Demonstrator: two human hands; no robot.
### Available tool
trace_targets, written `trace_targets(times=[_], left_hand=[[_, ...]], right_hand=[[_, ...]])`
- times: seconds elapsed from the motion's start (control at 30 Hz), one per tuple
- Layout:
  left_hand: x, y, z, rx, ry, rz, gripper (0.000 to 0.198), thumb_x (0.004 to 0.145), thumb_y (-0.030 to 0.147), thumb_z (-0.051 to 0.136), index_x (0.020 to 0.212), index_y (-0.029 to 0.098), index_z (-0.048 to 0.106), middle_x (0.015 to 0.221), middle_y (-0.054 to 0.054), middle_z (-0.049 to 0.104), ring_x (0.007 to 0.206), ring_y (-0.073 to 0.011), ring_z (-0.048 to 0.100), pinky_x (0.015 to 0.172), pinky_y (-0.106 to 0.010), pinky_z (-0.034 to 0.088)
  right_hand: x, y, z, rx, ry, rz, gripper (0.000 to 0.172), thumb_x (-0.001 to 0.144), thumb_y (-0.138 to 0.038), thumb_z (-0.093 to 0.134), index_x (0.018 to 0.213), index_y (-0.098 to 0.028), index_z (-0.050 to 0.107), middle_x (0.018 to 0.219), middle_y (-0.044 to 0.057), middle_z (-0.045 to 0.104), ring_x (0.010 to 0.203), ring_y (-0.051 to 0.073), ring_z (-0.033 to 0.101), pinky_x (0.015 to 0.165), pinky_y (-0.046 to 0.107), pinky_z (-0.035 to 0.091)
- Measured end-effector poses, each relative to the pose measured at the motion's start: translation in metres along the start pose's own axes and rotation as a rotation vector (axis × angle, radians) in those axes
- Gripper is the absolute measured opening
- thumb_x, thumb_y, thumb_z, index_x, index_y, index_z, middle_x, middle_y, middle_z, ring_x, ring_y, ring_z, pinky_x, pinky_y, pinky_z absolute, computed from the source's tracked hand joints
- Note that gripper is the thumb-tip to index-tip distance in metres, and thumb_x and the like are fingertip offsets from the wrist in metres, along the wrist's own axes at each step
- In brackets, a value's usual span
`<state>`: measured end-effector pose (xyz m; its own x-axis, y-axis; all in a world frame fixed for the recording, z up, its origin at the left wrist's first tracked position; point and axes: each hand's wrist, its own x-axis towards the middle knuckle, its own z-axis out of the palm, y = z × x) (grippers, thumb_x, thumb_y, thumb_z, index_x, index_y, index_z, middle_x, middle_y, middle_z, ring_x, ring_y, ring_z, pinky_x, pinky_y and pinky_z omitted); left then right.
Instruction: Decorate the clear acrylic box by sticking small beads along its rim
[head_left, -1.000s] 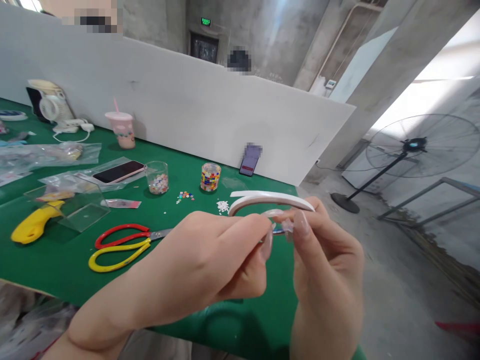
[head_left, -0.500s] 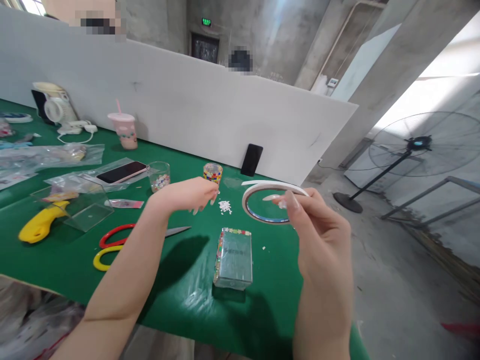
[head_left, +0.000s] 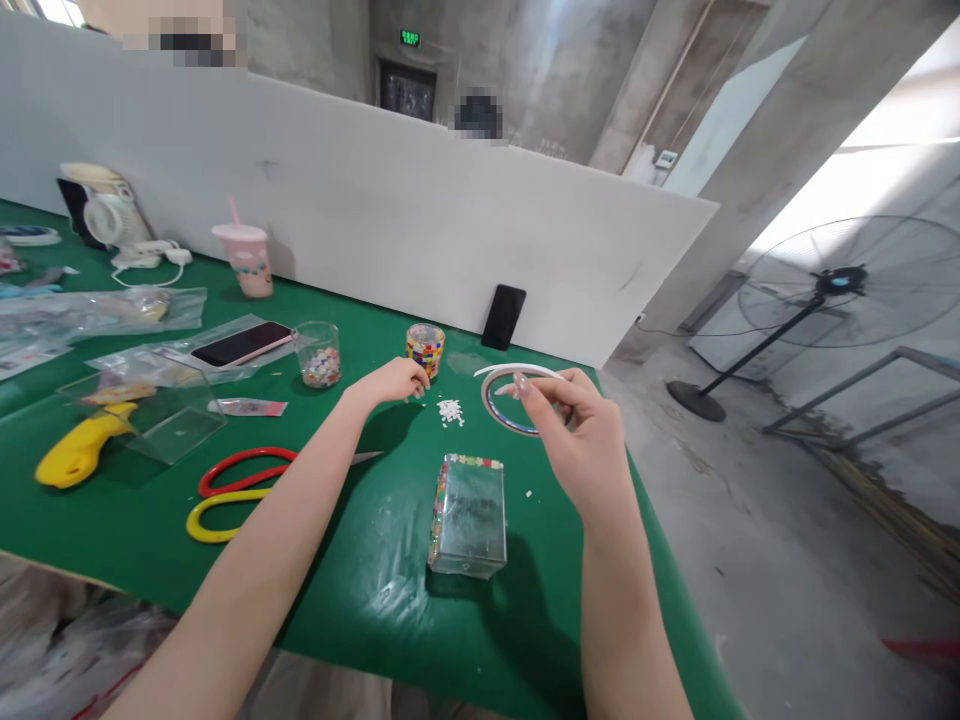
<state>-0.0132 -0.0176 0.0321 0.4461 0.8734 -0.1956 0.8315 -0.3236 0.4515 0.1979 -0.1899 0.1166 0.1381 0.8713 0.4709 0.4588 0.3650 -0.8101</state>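
Observation:
My right hand (head_left: 574, 425) pinches a roll of white tape (head_left: 491, 408) between thumb and fingers, held above the table, with a loose strip trailing left off its top. My left hand (head_left: 397, 380) is closed, fingers curled down and together, just in front of a cup of colourful beads (head_left: 425, 350). Whatever those fingertips hold, if anything, is too small to see. Beside them lies a pile of small white pieces (head_left: 451, 411). Nearer to me stands a clear plastic box (head_left: 472, 520), its top and left edges trimmed with coloured beads.
Under my left forearm lie red and yellow scissors (head_left: 217, 515). Leftward are a glass of beads (head_left: 319, 365), a phone (head_left: 240, 344), a clear case (head_left: 176, 420) and a yellow-handled tool (head_left: 79, 450). A dark phone (head_left: 503, 316) leans against the white partition (head_left: 420, 220).
My right hand has moved left and away from me, carrying the tape roll. My left hand has shifted slightly, its fingers curling in more. The box stays in place.

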Motion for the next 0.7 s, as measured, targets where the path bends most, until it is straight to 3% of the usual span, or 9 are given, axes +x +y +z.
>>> trace_targets(times=[0.1,0.17,0.27,0.33,0.4,0.43,0.53,0.6,0.7], left_hand=[[-0.003,0.005,-0.003,-0.034,0.056,0.047,0.025,0.097,0.033,0.062,0.112,0.014,0.065,0.108,-0.007,0.069,0.09,-0.0183,0.068,0.079,-0.037,0.06],[-0.012,0.015,-0.012,-0.044,0.167,0.101,0.023,0.096,0.035,0.063,0.106,0.013,0.066,0.101,-0.005,0.07,0.085,-0.0171,0.068,0.077,-0.035,0.058],[-0.038,0.038,-0.03,-0.068,0.463,0.19,0.033,0.1,0.041,0.052,0.084,0.015,0.064,0.076,-0.001,0.066,0.069,-0.0149,0.062,0.066,-0.028,0.051],[-0.058,0.059,-0.038,-0.095,0.713,0.261,0.047,0.105,0.045,0.03,0.078,0.018,0.057,0.067,-0.001,0.06,0.064,-0.0144,0.057,0.061,-0.026,0.045],[-0.076,0.081,-0.039,-0.107,0.883,0.371,0.062,0.106,0.046,0.002,0.072,0.02,0.049,0.063,-0.001,0.053,0.058,-0.0135,0.051,0.057,-0.026,0.041],[-0.082,0.091,-0.037,-0.096,0.922,0.444,0.064,0.105,0.05,0.001,0.068,0.021,0.045,0.059,0.0,0.05,0.055,-0.0126,0.048,0.055,-0.025,0.039],[-0.092,0.114,-0.022,-0.003,0.924,0.666,0.058,0.102,0.059,0.028,0.062,0.02,0.045,0.054,0.003,0.047,0.049,-0.0096,0.041,0.05,-0.023,0.034],[-0.09,0.122,-0.011,0.049,0.94,0.749,0.052,0.103,0.051,0.037,0.065,0.019,0.049,0.056,0.004,0.048,0.049,-0.0086,0.04,0.049,-0.022,0.031],[-0.083,0.124,-0.001,0.109,0.989,0.795,0.046,0.106,0.039,0.036,0.07,0.018,0.053,0.062,0.003,0.05,0.051,-0.0089,0.04,0.048,-0.021,0.029]], right_hand=[[0.0,0.0,0.0,-0.005,-0.008,0.008,0.02,0.087,-0.031,0.064,0.076,-0.023,0.078,0.075,0.001,0.053,0.061,0.011,0.036,0.057,0.03,0.031],[0.001,0.0,-0.001,0.009,-0.017,0.025,0.02,0.087,-0.032,0.064,0.076,-0.022,0.077,0.076,0.001,0.053,0.061,0.011,0.036,0.057,0.03,0.031],[0.002,0.002,0.0,0.071,-0.023,0.048,0.02,0.085,-0.036,0.067,0.074,-0.022,0.077,0.075,0.001,0.053,0.062,0.012,0.038,0.058,0.031,0.032],[0.003,0.004,0.002,0.117,-0.016,0.064,0.02,0.084,-0.038,0.069,0.073,-0.023,0.076,0.075,0.001,0.053,0.064,0.013,0.04,0.059,0.031,0.032],[0.004,0.005,0.004,0.143,-0.005,0.077,0.021,0.083,-0.039,0.07,0.071,-0.023,0.075,0.074,0.001,0.054,0.065,0.014,0.041,0.059,0.032,0.032],[0.004,0.006,0.005,0.149,-0.004,0.081,0.021,0.082,-0.039,0.07,0.071,-0.022,0.075,0.074,0.001,0.054,0.065,0.014,0.041,0.059,0.032,0.032],[0.005,0.007,0.006,0.162,0.003,0.083,0.021,0.08,-0.04,0.069,0.071,-0.022,0.074,0.073,0.0,0.054,0.063,0.013,0.041,0.059,0.032,0.032],[0.006,0.009,0.005,0.169,0.007,0.086,0.02,0.08,-0.038,0.067,0.071,-0.021,0.073,0.073,0.0,0.055,0.063,0.013,0.042,0.059,0.031,0.032],[0.007,0.012,0.004,0.179,0.014,0.095,0.017,0.079,-0.035,0.066,0.073,-0.021,0.072,0.076,0.001,0.057,0.065,0.014,0.046,0.061,0.031,0.035]])
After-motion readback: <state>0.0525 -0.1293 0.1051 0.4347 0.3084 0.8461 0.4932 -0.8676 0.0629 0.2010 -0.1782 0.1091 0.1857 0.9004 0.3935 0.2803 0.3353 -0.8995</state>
